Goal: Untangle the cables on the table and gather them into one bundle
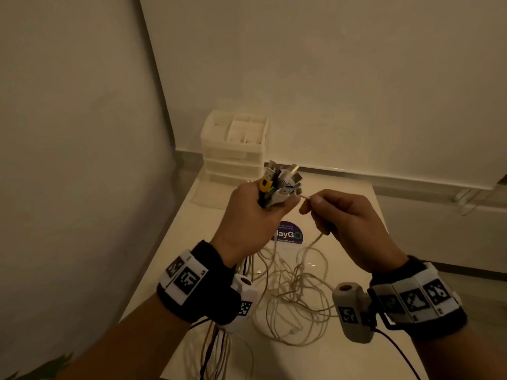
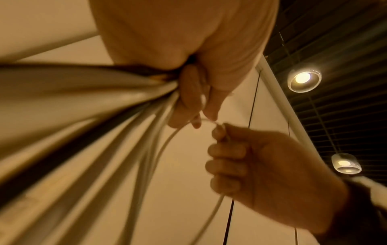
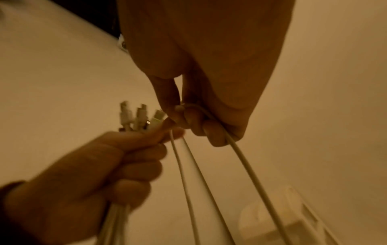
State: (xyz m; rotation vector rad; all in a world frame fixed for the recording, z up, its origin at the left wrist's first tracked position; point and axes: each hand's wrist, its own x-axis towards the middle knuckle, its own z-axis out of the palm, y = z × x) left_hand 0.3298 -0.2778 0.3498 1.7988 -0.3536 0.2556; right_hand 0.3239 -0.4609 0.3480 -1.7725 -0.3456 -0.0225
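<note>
My left hand (image 1: 255,209) is raised above the table and grips a bunch of cable ends; several plugs (image 1: 282,179), one yellow, stick up out of the fist. The cords (image 2: 117,132) hang from the fist to the table. My right hand (image 1: 343,215) is just to the right and pinches one thin white cable (image 1: 307,198) between thumb and forefinger, close to the plugs. That cable (image 3: 240,149) runs through the curled fingers and drops down. Loose white loops (image 1: 296,292) lie tangled on the table below both hands.
A white drawer organiser (image 1: 236,149) stands at the far end of the white table (image 1: 343,360), against the wall. A round sticker (image 1: 288,234) lies on the table under the hands. Walls close in on the left and behind.
</note>
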